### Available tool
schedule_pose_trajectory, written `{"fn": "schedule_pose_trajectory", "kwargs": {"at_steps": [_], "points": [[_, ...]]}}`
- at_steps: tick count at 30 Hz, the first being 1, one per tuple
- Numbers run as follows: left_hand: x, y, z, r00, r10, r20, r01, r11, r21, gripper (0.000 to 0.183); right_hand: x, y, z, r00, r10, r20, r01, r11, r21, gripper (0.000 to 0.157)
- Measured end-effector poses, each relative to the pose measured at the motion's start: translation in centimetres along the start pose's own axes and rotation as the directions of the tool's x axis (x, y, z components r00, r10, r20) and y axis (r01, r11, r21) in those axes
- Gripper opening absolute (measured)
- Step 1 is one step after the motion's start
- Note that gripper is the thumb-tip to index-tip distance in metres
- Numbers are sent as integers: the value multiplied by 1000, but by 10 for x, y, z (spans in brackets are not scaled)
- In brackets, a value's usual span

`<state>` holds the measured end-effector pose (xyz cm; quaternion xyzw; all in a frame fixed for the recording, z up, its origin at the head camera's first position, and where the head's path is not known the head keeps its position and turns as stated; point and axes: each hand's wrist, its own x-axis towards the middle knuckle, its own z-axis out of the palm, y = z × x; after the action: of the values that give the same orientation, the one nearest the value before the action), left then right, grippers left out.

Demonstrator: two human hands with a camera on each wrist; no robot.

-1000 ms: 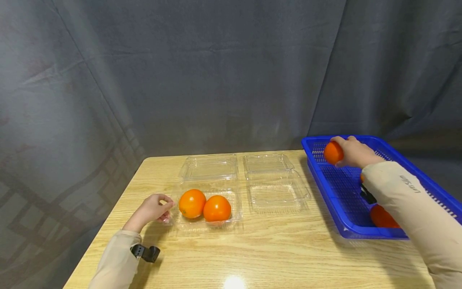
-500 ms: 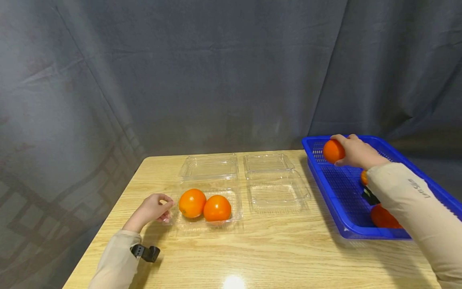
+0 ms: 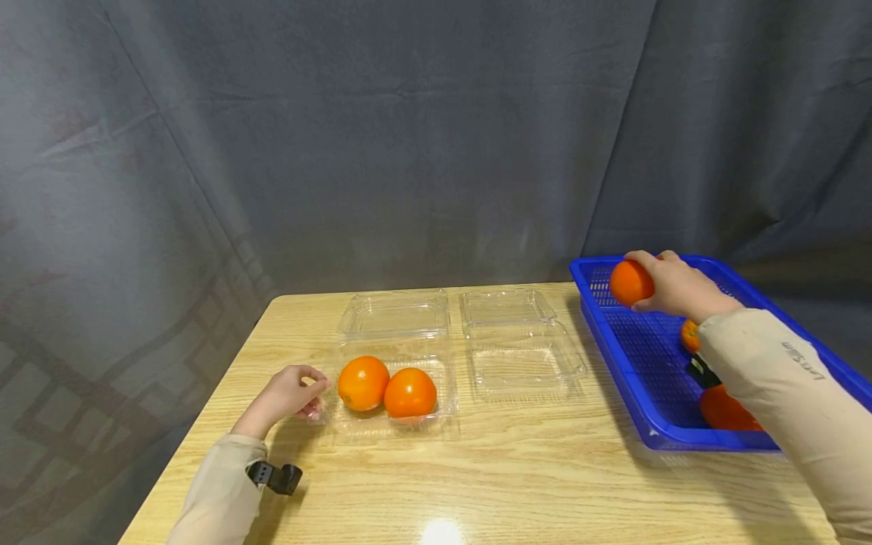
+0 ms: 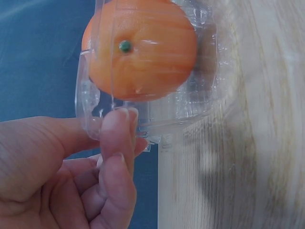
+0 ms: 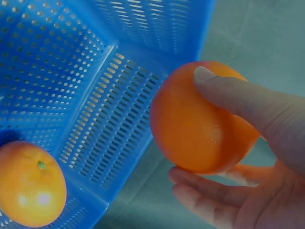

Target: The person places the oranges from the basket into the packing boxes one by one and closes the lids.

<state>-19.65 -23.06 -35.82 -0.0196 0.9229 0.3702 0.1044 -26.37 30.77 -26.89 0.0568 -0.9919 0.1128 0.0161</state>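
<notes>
My left hand (image 3: 289,397) pinches the left edge of an opened clear plastic clamshell box (image 3: 446,378). Two oranges sit side by side in that box, the left orange (image 3: 364,384) touching the right orange (image 3: 410,393). Close up in the left wrist view, thumb and fingertips meet at the box rim beside an orange (image 4: 143,47) with a green stem dot. Over the blue basket (image 3: 630,393), my right hand (image 3: 681,288) grips another orange (image 3: 630,284). The right wrist view has thumb and fingers wrapped around this orange (image 5: 195,129).
A second clear clamshell box (image 3: 518,356) lies opened to the right of the first. More orange fruit, including one orange (image 3: 725,409), rests in the basket, partly hidden by the right sleeve (image 3: 783,393). A grey curtain (image 3: 436,151) hangs behind the wooden table (image 3: 518,484).
My right hand, holding the orange, has risen very slightly and shifted a little right; the sleeve uncovers more of the basket's fruit. My left hand and the boxes have stayed put.
</notes>
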Motion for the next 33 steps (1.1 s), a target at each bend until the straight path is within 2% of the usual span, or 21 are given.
{"fn": "schedule_pose_trajectory", "kwargs": {"at_steps": [17,33], "points": [[1,-1,1,1000,-16,2,16,1000,-6,29,-7,-12,-5,1000,-20,-9,20,1000,-11,80],[1,-1,1,1000,-7,-5,7,1000,6,28,-12,-25,-7,996,-81,-37,80,996,-23,80]]}}
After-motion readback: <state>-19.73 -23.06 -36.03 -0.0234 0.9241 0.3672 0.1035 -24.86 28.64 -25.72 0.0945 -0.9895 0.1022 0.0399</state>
